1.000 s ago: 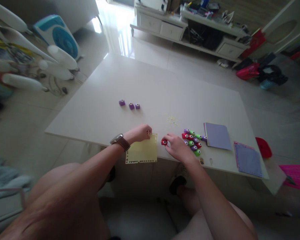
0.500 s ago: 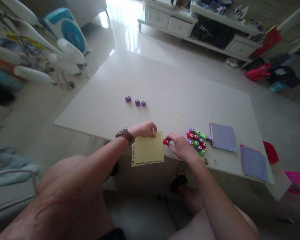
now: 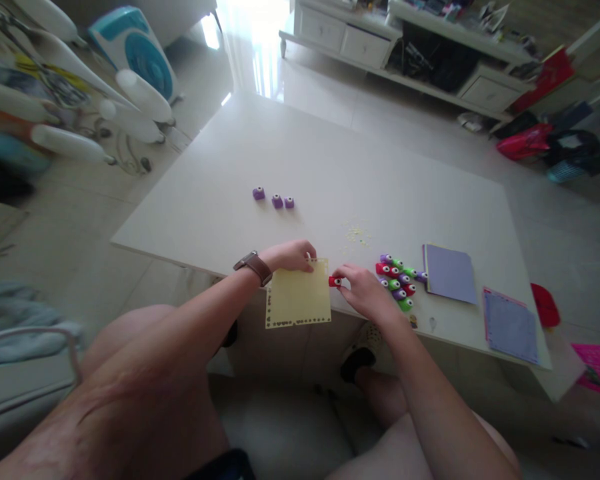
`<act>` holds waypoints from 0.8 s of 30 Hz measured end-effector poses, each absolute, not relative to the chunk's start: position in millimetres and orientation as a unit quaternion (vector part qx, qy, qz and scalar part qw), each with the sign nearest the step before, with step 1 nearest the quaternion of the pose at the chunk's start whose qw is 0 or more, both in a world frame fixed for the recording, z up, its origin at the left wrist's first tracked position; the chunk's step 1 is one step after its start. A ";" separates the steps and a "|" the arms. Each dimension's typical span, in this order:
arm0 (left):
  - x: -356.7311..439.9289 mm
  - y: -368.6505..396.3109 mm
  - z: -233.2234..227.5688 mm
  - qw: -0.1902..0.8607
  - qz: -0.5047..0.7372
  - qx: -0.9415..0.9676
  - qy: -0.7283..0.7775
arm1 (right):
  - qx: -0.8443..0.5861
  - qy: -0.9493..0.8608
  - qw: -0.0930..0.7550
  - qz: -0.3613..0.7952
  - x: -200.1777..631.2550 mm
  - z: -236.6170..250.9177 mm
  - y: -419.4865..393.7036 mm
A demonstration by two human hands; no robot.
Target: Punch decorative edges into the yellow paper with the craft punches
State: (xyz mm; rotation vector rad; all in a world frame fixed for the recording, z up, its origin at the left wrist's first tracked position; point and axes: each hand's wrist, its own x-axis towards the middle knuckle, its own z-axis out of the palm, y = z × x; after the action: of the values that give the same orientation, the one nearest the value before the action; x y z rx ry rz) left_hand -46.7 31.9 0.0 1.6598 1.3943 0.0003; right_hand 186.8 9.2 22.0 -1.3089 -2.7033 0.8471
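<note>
On white bench (image 3: 340,153): yellow sheet (image 3: 300,297), overhanging near side, pinched at far edge in grip of left hand (image 3: 294,255). In closed grip of right hand (image 3: 364,291): small red punch (image 3: 334,281), now at sheet's right edge, no longer just apart as one second earlier.

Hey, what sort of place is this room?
Probably a living room in a home: a long, low white cabinet stands beyond the big table, on a glossy tiled floor.

Two hands (image 3: 293,255) (image 3: 364,290), one yellow sheet (image 3: 300,293), one held red punch (image 3: 333,281), three separate purple punches (image 3: 277,201) and one mixed cluster (image 3: 394,285).
</note>
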 end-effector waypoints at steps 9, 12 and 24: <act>-45.4 30.5 5.1 0.476 -0.012 0.664 0.577 | -0.423 -0.864 0.003 0.273 187.1 21.0 9.8; -45.2 30.8 2.5 0.476 -0.011 0.665 0.575 | -0.423 -0.864 0.002 0.274 186.8 21.0 9.7; -44.4 31.7 -5.3 0.469 -0.004 0.669 0.576 | -0.422 -0.865 -0.005 0.271 185.9 21.1 8.3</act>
State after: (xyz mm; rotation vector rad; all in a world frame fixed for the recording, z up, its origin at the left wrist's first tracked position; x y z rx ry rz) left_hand -44.4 31.7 -5.3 1.6410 1.4113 -0.0088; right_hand 185.9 8.3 21.1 -1.3295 -2.7276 0.8552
